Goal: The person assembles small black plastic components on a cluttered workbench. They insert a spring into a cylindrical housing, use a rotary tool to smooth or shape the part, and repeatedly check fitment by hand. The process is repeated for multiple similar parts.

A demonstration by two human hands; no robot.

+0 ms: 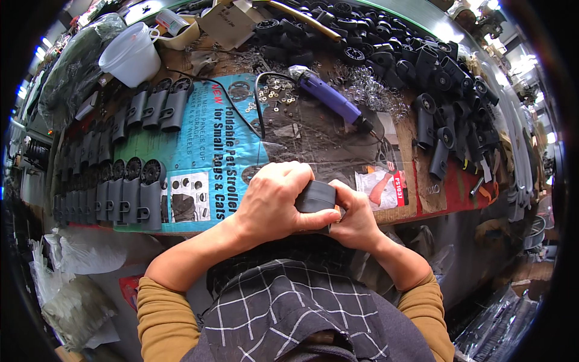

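Note:
At the table's near edge, a dark grey plastic part [316, 195] with a rounded, ridged face is gripped between both hands. My left hand [269, 199] wraps its left side, thumb laid across the near face. From the right, my right hand [357, 222] closes on the same part; its lower end is hidden by the fingers. Beyond the hands lies a purple electric screwdriver [330, 99] with a black cord, its bit pointing to the near right. Small metal nuts [276, 92] and a heap of shiny metal pieces [369, 84] are scattered around it.
Rows of similar dark grey parts [129, 190] stand on the left of the table, over a printed blue sheet [226, 130]. More black plastic parts [434, 130] pile up at the right and back. A white bucket [129, 57] stands back left; plastic bags [78, 301] lie below.

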